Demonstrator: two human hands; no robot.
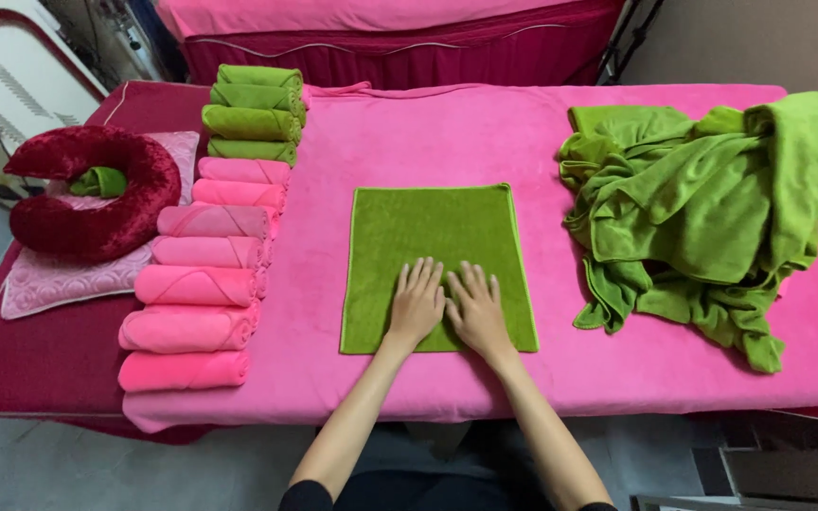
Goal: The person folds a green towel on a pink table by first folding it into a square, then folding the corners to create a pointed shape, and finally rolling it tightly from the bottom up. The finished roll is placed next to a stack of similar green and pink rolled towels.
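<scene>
The green towel (pixel 433 237) lies flat and square-on, its long axis running away from the person, under both open, flat hands, left (pixel 417 301) and right (pixel 475 308), gripping nothing.

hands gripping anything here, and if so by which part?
Nothing is gripped. Left hand and right hand lie flat, fingers spread, on the lower middle of the flat green towel.
</scene>
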